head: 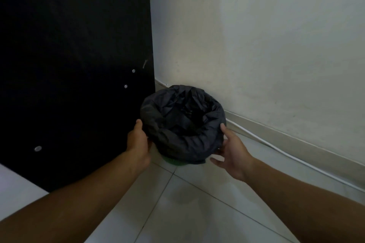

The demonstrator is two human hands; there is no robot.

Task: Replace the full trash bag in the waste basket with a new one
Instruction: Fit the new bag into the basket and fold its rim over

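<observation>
A black trash bag (182,122) lines a small green waste basket (173,162), its edge folded down over the rim so that only a sliver of green shows at the bottom. The basket stands on the floor in a corner. My left hand (138,142) lies against the bag's left side with the fingers stretched up along it. My right hand (231,150) is at the bag's right side, fingers spread and relaxed, the fingertips touching the plastic. Neither hand has a visible grip on the bag.
A tall black panel (75,65) with metal screw heads stands just left of the basket. A pale wall (256,45) with a skirting board runs behind and to the right, and a white cable (276,148) lies along its base. White floor tiles (197,203) fill the foreground.
</observation>
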